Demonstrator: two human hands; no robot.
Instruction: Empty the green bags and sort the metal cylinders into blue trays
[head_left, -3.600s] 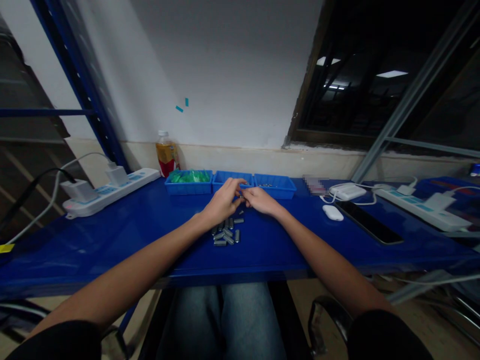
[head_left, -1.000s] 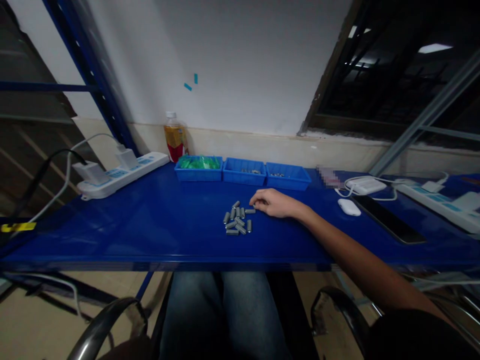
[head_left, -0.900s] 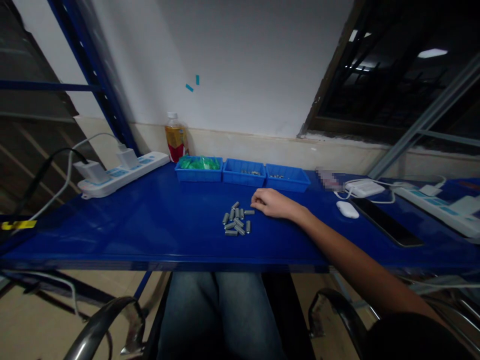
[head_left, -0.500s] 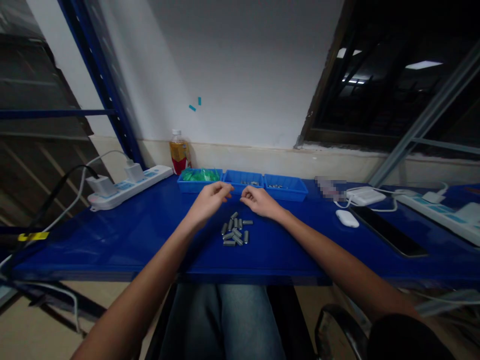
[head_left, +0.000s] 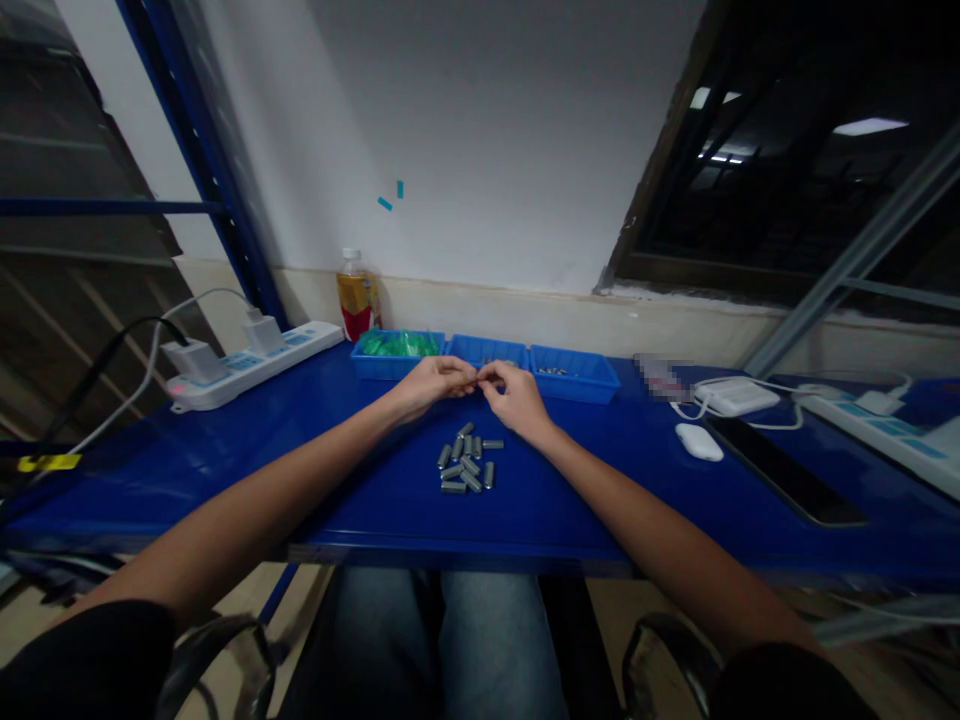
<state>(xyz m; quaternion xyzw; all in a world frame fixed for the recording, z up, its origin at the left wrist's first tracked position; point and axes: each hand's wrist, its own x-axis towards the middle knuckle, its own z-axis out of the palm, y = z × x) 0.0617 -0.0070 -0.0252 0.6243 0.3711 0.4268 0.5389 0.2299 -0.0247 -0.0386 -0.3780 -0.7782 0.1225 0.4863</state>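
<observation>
My left hand [head_left: 435, 379] and my right hand [head_left: 516, 392] meet fingertip to fingertip above the blue table, just in front of the bins. The fingers of both are pinched together; whatever lies between them is too small or hidden to name. Nearer to me, below the hands, several short grey metal cylinders [head_left: 468, 465] lie in a loose cluster. Behind the hands stand three blue bins: the left bin [head_left: 375, 369] holds green plastic, the middle bin [head_left: 469, 347] small metal parts, partly hidden by my hands, and the right bin [head_left: 589, 384] a few small metal pieces.
A drink bottle [head_left: 358, 298] stands behind the left bin. White power strips [head_left: 262, 365] lie on both sides. To the right are a white earbud case [head_left: 699, 441], a dark phone [head_left: 784, 470] and a white charger [head_left: 735, 396] with cables.
My two hands have come together from a small gap, so that their fingertips now meet. The view has shifted slightly. The metal cylinders lie as before.
</observation>
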